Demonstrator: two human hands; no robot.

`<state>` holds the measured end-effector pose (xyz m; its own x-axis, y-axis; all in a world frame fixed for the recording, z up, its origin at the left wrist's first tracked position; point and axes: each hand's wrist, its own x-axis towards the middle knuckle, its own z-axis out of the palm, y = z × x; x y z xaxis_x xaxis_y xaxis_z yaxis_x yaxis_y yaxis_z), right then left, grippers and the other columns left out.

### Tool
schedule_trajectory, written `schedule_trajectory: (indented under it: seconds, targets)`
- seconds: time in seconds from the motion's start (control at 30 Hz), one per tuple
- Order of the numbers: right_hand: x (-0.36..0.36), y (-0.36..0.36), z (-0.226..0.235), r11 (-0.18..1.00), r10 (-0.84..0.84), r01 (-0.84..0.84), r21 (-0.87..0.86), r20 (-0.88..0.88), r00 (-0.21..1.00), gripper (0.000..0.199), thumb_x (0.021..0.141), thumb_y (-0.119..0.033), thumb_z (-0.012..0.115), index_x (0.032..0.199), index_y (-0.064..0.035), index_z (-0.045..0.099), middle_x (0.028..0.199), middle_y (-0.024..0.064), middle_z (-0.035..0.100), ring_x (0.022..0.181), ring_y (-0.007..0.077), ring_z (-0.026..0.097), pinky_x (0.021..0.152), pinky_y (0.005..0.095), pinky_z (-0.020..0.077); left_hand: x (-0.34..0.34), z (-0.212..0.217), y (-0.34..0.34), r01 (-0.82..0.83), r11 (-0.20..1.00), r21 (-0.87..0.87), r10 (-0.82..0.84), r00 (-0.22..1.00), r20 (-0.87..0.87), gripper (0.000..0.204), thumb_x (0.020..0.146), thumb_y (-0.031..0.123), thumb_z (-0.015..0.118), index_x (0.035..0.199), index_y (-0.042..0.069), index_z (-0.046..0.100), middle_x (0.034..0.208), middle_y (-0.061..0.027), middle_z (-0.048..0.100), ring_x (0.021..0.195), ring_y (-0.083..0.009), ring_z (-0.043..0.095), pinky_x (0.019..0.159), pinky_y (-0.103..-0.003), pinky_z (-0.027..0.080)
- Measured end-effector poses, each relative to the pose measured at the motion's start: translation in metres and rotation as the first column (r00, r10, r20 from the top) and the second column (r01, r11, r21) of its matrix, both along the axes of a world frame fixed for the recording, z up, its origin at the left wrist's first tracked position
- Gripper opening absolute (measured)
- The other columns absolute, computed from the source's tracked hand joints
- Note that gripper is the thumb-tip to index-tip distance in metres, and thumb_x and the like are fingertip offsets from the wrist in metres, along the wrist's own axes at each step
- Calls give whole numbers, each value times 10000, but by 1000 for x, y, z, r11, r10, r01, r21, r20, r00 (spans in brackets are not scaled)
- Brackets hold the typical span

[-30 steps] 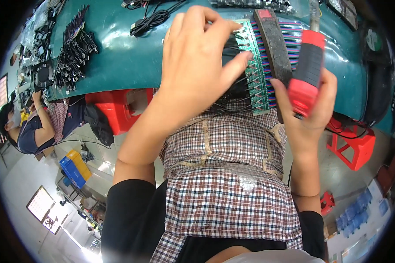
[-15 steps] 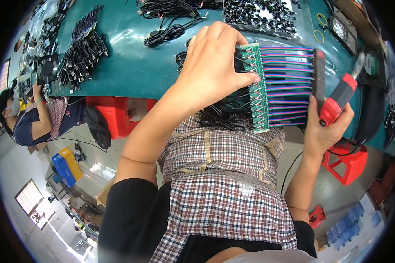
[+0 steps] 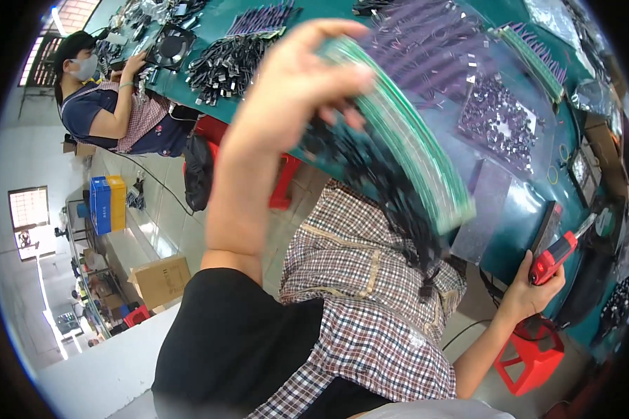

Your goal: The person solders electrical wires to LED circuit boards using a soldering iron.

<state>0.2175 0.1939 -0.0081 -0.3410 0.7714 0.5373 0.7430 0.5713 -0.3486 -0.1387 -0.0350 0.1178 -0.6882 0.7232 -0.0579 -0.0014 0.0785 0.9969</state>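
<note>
My left hand (image 3: 297, 91), smeared by motion, grips a long green circuit-board strip (image 3: 416, 143) by its upper end, lifted above the table edge and my lap. A bundle of black cables (image 3: 381, 178) hangs from the strip's near side. Far to the right, my right hand (image 3: 528, 293) is closed around a red-and-black handheld tool (image 3: 553, 258) with a silver tip pointing away from me. Beside its thumb a dark bar (image 3: 544, 230) lies on the table, near a grey flat plate (image 3: 482, 209).
Purple-looking wires (image 3: 426, 49), a heap of small connectors (image 3: 500, 115) and another wired board strip (image 3: 534, 63) lie on the green table (image 3: 500, 251). Black cables (image 3: 230, 70) lie at far left. A masked person (image 3: 112, 105) works beyond them. A red stool (image 3: 531, 356) stands below right.
My left hand has lifted the board strip off the bar area and swung it, now tilted, with cables dangling. My right hand still holds the tool. The view has turned, bringing more table into sight.
</note>
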Motion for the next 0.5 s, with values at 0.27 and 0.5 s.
schedule_trajectory:
  seconds: [0.27, 0.5]
  targets:
    - [-4, 0, 1, 998, -26, 26, -53, -5, 1000, 501, 823, -151, 826, 1219, -2, 557, 1121, 145, 604, 1016, 328, 610, 889, 415, 481, -245, 33, -106, -307, 887, -346, 241, 945, -222, 643, 850, 342, 776, 1366, 22, 560, 858, -3, 639, 681, -58, 629, 554, -213, 452]
    - [12, 1, -2, 993, -83, 85, -79, 27, 996, 531, 818, -180, 836, 1229, 9, 557, 1148, 155, 617, 1031, 314, 621, 916, 393, 485, -296, -53, -72, -696, 325, -641, -249, 591, -768, 849, 803, 614, 734, 1499, 214, 456, 1525, -216, 438, 1375, -401, 472, 1161, -485, 335]
